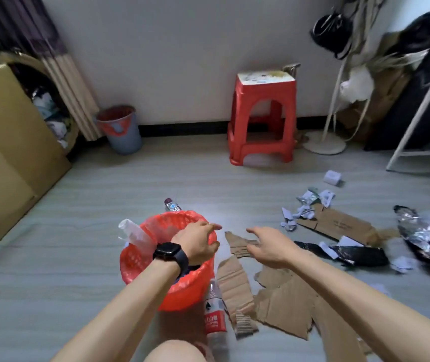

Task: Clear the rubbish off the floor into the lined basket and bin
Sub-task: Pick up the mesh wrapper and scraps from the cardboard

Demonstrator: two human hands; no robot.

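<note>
Gripping the rim of the round red plastic lattice basket (pixel 135 259) with your left hand (pixel 195 242), fingers curled over it, you are holding your right hand (pixel 268 248) spread just right of that basket, above torn brown cardboard pieces (pixel 284 296). A clear red-labelled plastic bottle (pixel 213 317) is lying against the basket's near side.

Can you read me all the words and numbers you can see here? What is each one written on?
"山": on the red label of the plastic bottle lying beside the red basket. It looks like this character; the other white characters there are too blurred to read.
Dark print on the flat cardboard: too small to read.
Blue-and-white label on the small bottle behind the basket: too blurred to read.
No other writing shows.
</note>
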